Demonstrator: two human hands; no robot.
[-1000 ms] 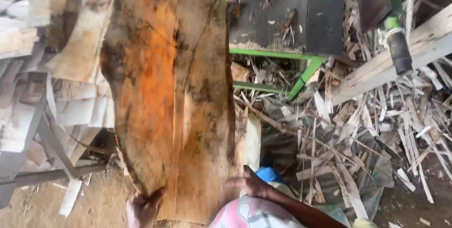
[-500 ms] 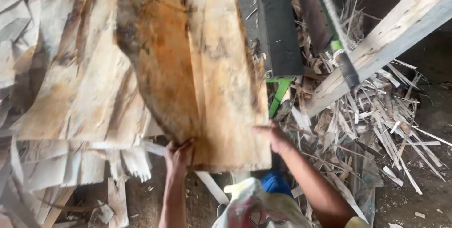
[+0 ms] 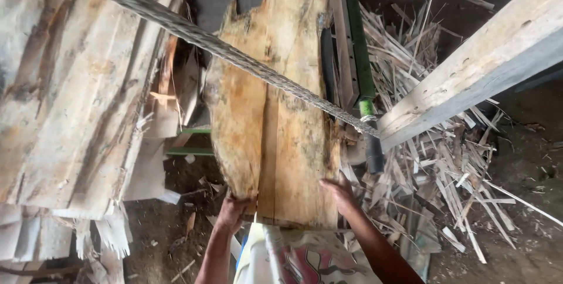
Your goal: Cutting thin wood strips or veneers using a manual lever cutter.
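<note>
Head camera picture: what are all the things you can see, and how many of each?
Veneer sheet: one, tan and orange, centre, held at its near end.
Veneer stack: one pile, pale grey-brown, left.
Rope: one, grey, twisted, running from top left to the beam.
Beam: one, pale wood, upper right.
Machine frame: one, green bars and dark panels, behind the sheet.
Scraps: many, pale splinters, on the ground at right.
Ground: dark dirt, right and bottom.
Left hand: gripping the sheet's near left corner.
Right hand: on the sheet's near right edge.
</note>
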